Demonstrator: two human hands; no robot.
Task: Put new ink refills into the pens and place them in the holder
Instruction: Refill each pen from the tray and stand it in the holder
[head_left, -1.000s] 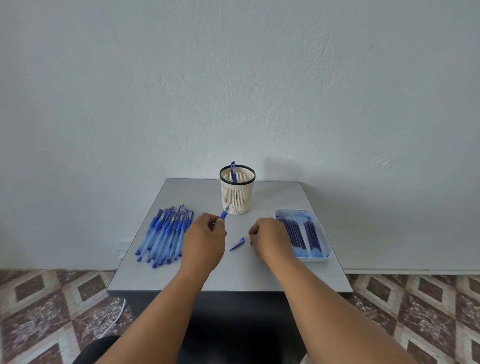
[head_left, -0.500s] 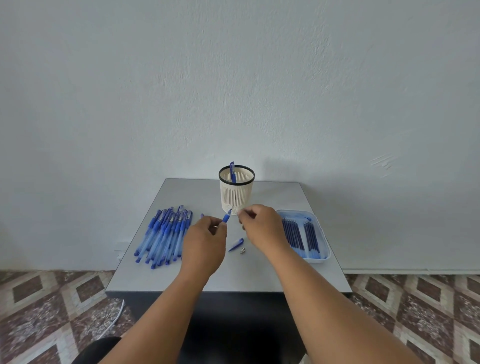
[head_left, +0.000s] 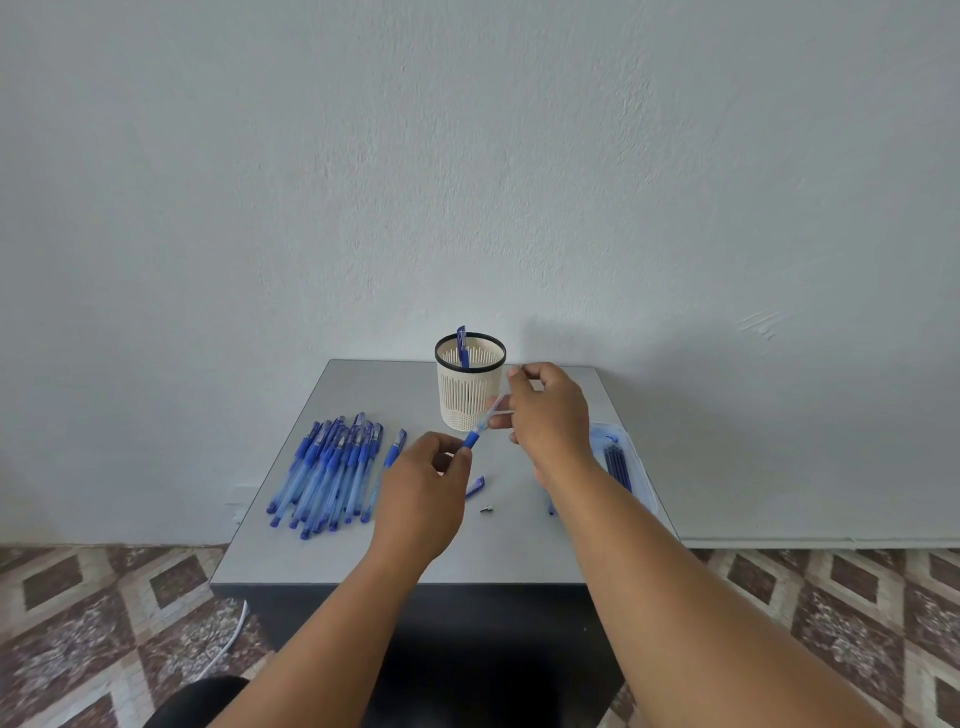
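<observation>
At mid-frame the left hand (head_left: 423, 499) curls its fingers (head_left: 460, 457) round the blue grip end of a pen barrel (head_left: 471, 440), holding it tilted up toward the right. The right hand (head_left: 550, 415), just above and right of it, pinches a thin pale refill (head_left: 496, 408) that runs from the barrel's open end up to the fingertips. Behind them, at the upper centre of the bench (head_left: 322, 561), stands the cream slotted holder (head_left: 470, 384) with one blue pen (head_left: 461, 345) upright inside. A blue cap (head_left: 475, 487) and a small metal tip (head_left: 486, 509) lie just below the hands. A heap of blue pens (head_left: 327, 478) lies at the left; a clear tray (head_left: 636, 467) of dark refills (head_left: 618, 465) sits at the right, partly hidden by the right forearm.
</observation>
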